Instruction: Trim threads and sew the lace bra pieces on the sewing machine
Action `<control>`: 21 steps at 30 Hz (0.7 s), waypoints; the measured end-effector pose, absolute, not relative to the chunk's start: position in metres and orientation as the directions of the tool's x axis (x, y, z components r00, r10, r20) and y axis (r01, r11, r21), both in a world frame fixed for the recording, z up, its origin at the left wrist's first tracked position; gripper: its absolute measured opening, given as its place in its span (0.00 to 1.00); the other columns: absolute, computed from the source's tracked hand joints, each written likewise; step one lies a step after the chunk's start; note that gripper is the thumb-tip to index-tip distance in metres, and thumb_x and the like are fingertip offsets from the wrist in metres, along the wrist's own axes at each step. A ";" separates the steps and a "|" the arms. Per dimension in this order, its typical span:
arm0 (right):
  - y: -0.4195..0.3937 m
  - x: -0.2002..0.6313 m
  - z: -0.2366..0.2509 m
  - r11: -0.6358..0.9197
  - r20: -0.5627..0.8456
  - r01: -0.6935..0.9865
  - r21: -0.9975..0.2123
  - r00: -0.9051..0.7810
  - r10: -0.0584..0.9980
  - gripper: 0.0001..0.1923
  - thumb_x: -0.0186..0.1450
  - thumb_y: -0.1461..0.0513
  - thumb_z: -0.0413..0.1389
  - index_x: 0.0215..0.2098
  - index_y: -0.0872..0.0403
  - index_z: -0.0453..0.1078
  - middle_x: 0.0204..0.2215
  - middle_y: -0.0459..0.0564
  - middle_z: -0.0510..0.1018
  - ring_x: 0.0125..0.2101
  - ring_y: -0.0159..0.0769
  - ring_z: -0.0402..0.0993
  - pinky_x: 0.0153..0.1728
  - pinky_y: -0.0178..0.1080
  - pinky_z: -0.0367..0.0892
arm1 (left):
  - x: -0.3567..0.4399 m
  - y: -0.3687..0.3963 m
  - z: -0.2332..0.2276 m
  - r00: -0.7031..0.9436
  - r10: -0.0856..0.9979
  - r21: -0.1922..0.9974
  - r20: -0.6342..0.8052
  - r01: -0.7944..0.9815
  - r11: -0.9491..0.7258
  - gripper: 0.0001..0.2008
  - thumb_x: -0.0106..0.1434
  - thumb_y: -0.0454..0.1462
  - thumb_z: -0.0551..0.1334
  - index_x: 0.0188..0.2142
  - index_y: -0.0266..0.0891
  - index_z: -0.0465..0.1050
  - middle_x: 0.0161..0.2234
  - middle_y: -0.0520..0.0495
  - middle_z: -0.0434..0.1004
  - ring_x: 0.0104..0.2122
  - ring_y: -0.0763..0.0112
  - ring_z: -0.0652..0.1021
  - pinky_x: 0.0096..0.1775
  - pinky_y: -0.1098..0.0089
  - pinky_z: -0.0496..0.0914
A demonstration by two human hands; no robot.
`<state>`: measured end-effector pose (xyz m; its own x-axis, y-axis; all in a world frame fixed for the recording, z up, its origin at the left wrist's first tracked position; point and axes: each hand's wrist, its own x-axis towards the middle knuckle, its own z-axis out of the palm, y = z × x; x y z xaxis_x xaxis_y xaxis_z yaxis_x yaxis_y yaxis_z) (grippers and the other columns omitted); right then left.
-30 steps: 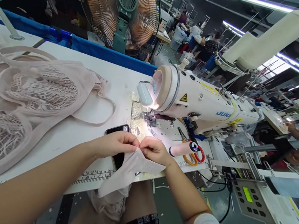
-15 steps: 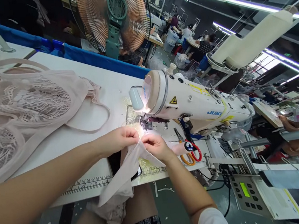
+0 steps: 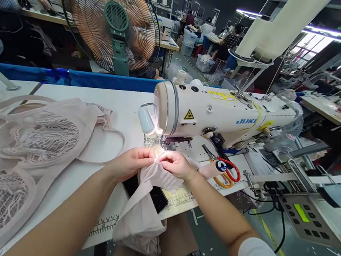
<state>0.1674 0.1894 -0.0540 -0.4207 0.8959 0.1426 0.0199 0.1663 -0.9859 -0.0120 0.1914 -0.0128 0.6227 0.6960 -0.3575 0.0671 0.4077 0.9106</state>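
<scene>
My left hand (image 3: 130,164) and my right hand (image 3: 175,164) pinch the top edge of a pale pink fabric piece (image 3: 145,211) between their fingertips, just in front of the needle area (image 3: 163,144) of a white sewing machine (image 3: 217,113). The fabric hangs from my fingers over the table's front edge into my lap. It partly covers a black phone (image 3: 157,197) lying on the table.
A heap of pink lace garments (image 3: 30,149) covers the white table (image 3: 117,105) at the left. Red and orange scissors (image 3: 227,171) lie right of my hands. A standing fan (image 3: 112,29) is behind. A control panel (image 3: 302,214) sits low right. People work at the back.
Both hands have carried the pink fabric up and forward, closer to the needle. The view has shifted, with the phone now mostly under the cloth.
</scene>
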 end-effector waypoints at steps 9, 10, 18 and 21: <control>0.192 0.169 -0.054 0.210 0.165 0.040 -0.977 -0.487 0.858 0.07 0.53 0.62 0.55 0.26 0.58 0.72 0.22 0.47 0.71 0.26 0.28 0.66 0.27 0.32 0.62 | -0.014 0.193 -0.014 0.641 0.702 0.932 -0.311 0.061 0.357 0.14 0.51 0.42 0.62 0.26 0.30 0.65 0.24 0.52 0.63 0.26 0.83 0.64 0.29 0.81 0.58; 0.192 0.169 -0.054 0.221 0.172 0.040 -0.974 -0.497 0.851 0.07 0.54 0.61 0.55 0.27 0.58 0.72 0.23 0.47 0.71 0.26 0.28 0.66 0.27 0.31 0.62 | -0.014 0.193 -0.014 0.641 0.703 0.933 -0.308 0.059 0.355 0.14 0.51 0.42 0.62 0.26 0.30 0.65 0.24 0.52 0.63 0.26 0.83 0.64 0.29 0.81 0.58; 0.193 0.171 -0.054 0.243 0.197 0.014 -0.970 -0.542 0.817 0.07 0.55 0.62 0.55 0.29 0.58 0.73 0.23 0.47 0.71 0.24 0.26 0.65 0.24 0.30 0.61 | -0.014 0.192 -0.013 0.637 0.704 0.933 -0.315 0.072 0.352 0.14 0.52 0.42 0.61 0.25 0.31 0.63 0.23 0.53 0.61 0.25 0.83 0.62 0.28 0.81 0.57; 0.192 0.172 -0.054 0.237 0.190 0.014 -0.971 -0.554 0.811 0.07 0.55 0.63 0.55 0.29 0.59 0.73 0.24 0.47 0.71 0.24 0.26 0.65 0.24 0.29 0.61 | -0.014 0.191 -0.013 0.637 0.704 0.936 -0.313 0.082 0.342 0.14 0.52 0.42 0.61 0.24 0.31 0.62 0.22 0.53 0.59 0.24 0.83 0.62 0.28 0.81 0.56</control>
